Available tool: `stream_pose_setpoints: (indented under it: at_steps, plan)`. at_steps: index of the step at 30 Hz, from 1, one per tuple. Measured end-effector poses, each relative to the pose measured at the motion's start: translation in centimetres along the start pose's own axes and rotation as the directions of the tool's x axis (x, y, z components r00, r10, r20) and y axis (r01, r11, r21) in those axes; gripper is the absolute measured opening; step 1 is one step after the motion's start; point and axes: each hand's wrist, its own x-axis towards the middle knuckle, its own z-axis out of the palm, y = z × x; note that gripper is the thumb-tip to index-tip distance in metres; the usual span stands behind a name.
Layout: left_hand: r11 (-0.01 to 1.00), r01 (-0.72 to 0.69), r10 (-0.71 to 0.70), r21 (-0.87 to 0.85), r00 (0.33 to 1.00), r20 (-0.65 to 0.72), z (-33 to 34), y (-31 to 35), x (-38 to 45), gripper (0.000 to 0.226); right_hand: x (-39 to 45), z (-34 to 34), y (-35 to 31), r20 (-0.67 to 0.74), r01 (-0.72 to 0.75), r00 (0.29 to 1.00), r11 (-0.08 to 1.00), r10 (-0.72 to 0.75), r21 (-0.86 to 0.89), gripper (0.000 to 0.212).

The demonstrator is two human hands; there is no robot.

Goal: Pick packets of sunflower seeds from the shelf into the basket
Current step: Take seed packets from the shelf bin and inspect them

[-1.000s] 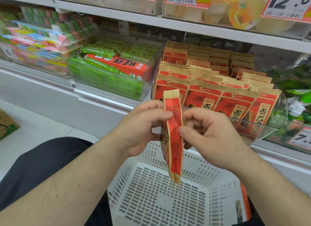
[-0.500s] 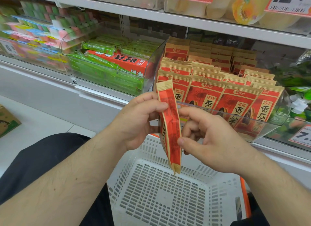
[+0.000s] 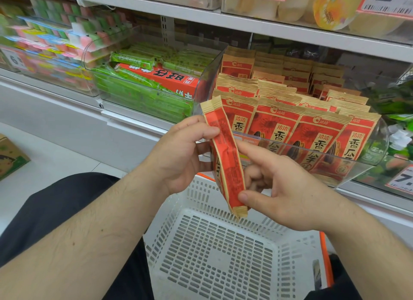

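— Since a second ago, what has shifted?
— Both hands have carried the packet (image 3: 225, 156) a little up and to the left, and its top edge now leans further left; then it hung nearly straight. It is turned edge-on, so mostly its red back seam shows.
— Start at the left, then.
— Far left on the floor sits a cardboard box (image 3: 11, 157). Above it, the shelf (image 3: 134, 123) holds a clear bin of pastel sweets (image 3: 49, 42), blurred, and next a bin of green packs (image 3: 143, 94) with a red box (image 3: 161, 77) lying on top.
— And the hands?
— The left hand (image 3: 181, 154) pinches the packet's upper part, thumb on the near face, fingers curled behind it. The right hand (image 3: 281, 188) pinches it lower down: thumb near the bottom seam, forefinger higher up. Its other fingers are curled loosely; whether they touch the packet I cannot tell.
— Where is the packet relative to the basket?
— Above the white basket (image 3: 201, 212), bottom seam over the far rim, not touching. The basket floor looks bare.
— To the right?
— A clear bin (image 3: 377, 143) with rows of matching seed packets (image 3: 317, 138) standing upright, then a price tag (image 3: 402, 179) at the edge
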Motion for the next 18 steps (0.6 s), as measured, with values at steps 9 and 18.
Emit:
stream_pose_setpoints:
  at_steps: [9,18]
  plan:
    - [0.963,0.045,-0.015,-0.267,0.993,0.115,-0.1,0.1,0.2,0.053,0.4,0.4,1.4,-0.148,-0.191,0.965,0.968,0.215,0.160,0.111]
    - [0.997,-0.062,0.064,-0.047,0.997,0.052,0.1,-0.3,0.0,0.013,1.0,2.5,0.4,-0.329,-0.164,0.929,0.985,0.171,0.048,0.099]
